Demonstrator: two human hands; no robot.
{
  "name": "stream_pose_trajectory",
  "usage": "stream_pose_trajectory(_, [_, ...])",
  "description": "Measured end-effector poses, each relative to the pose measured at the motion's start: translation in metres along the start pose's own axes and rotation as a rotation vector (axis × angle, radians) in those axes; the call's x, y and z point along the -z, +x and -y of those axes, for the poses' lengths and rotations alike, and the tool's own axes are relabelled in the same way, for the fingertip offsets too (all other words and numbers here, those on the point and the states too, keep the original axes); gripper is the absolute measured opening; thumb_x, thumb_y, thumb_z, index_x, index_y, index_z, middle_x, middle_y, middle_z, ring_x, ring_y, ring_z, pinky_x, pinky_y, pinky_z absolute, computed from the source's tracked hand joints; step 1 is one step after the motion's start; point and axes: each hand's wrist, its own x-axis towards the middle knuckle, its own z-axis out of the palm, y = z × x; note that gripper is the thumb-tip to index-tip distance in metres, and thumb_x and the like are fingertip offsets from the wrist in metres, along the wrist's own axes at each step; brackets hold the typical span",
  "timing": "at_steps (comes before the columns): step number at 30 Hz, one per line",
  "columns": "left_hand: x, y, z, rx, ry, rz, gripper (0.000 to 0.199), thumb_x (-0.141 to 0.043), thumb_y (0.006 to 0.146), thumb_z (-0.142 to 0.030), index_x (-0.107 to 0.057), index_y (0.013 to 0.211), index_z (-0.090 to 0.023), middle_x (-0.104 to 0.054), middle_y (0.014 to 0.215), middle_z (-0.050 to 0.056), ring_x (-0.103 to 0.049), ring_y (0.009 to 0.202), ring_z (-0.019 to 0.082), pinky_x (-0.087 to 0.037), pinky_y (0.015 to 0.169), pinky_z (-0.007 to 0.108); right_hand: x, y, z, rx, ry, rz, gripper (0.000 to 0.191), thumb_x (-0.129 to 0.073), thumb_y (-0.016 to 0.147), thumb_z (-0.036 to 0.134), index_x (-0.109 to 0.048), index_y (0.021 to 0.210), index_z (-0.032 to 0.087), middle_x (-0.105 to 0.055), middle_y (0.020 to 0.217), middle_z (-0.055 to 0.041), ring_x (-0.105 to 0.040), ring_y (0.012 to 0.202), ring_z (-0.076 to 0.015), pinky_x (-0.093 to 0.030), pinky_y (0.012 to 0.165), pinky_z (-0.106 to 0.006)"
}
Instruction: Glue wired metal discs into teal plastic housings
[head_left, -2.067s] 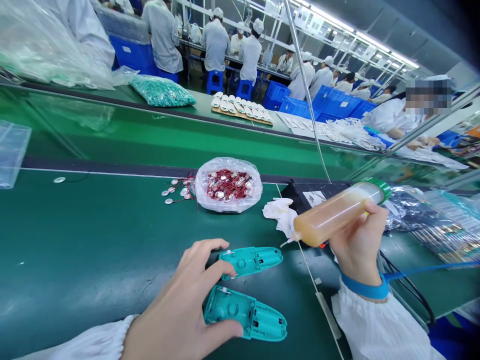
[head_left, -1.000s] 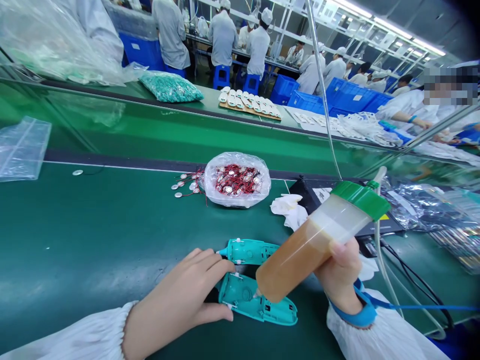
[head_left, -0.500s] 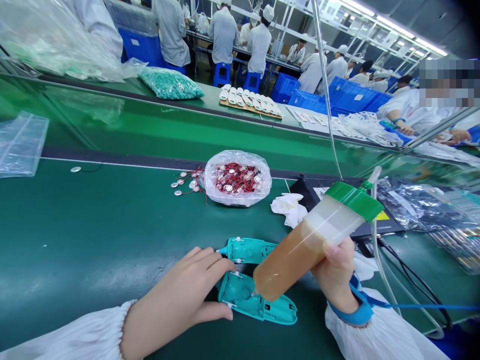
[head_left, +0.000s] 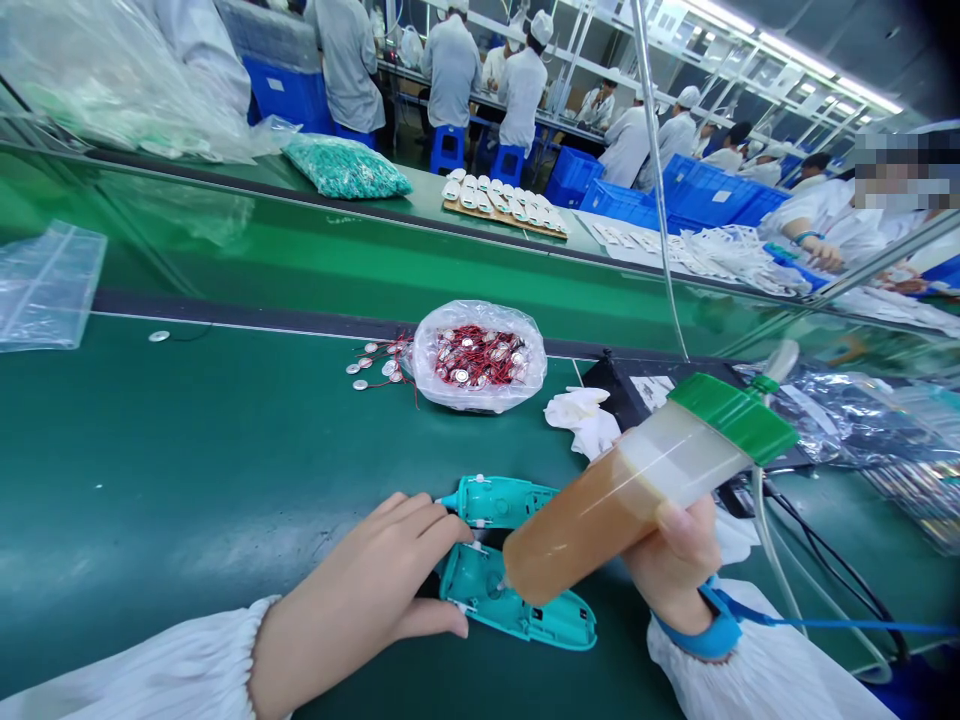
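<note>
Two teal plastic housing halves lie side by side on the green belt (head_left: 150, 480), the upper one (head_left: 499, 501) and the lower one (head_left: 517, 612) with its hollow inside facing up. My left hand (head_left: 360, 570) holds both down, with fingers on the upper half and thumb on the lower. My right hand (head_left: 671, 560) grips an upright-tilted glue syringe barrel (head_left: 622, 510) of amber liquid with a green cap (head_left: 733, 418). Its nozzle tip (head_left: 504, 583) meets the lower half's inner side.
A clear bag of red-wired metal discs (head_left: 480, 358) sits beyond the hands, with loose discs (head_left: 375, 365) beside it. A white cloth (head_left: 585, 422), a black case (head_left: 637, 385) and foil bags (head_left: 832, 415) lie right. A co-worker's hands (head_left: 821, 255) work further right.
Since the oldest frame, the syringe has swung left and down from beside the housing halves to over the lower one. The left hand has shifted onto both halves, which now lie closer together.
</note>
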Motion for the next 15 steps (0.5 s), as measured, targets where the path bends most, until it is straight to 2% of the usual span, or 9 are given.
stream_pose_trajectory(5, [0.0008,-0.0005,0.0002,-0.007,0.006,-0.002,0.041,-0.068,0.073,-0.046,-0.059,0.103,-0.020,-0.064,0.096,0.004,-0.057,0.086,0.024,-0.044,0.076,0.037,-0.0005,-0.0024,-0.0038,0.049,-0.054,-0.014,0.044,-0.071,0.059,0.056,-0.069,0.089,0.023,-0.065,0.072,-0.0030,-0.057,0.055,-0.0215,-0.045,0.045,-0.032])
stream_pose_trajectory(12, [0.0019,0.0009,0.0004,0.005,0.018,0.032,0.043,-0.069,0.072,-0.047,-0.059,0.103,-0.019,-0.063,0.097,0.005,-0.056,0.088,0.026,-0.044,0.075,0.038,0.0003,-0.0007,-0.0079,0.130,-0.077,-0.067,0.036,-0.071,0.061,0.055,-0.069,0.079,0.024,-0.063,0.072,-0.0012,-0.057,0.059,-0.0197,-0.045,0.053,-0.031])
stream_pose_trajectory(15, [0.0011,0.0012,0.0011,-0.002,0.020,0.025,0.043,-0.068,0.072,-0.047,-0.059,0.103,-0.019,-0.063,0.097,0.005,-0.056,0.087,0.025,-0.044,0.075,0.038,0.0015,0.0005,-0.0057,0.138,-0.102,-0.057,0.039,-0.071,0.060,0.055,-0.068,0.083,0.023,-0.062,0.074,-0.0025,-0.056,0.058,-0.0210,-0.044,0.050,-0.032])
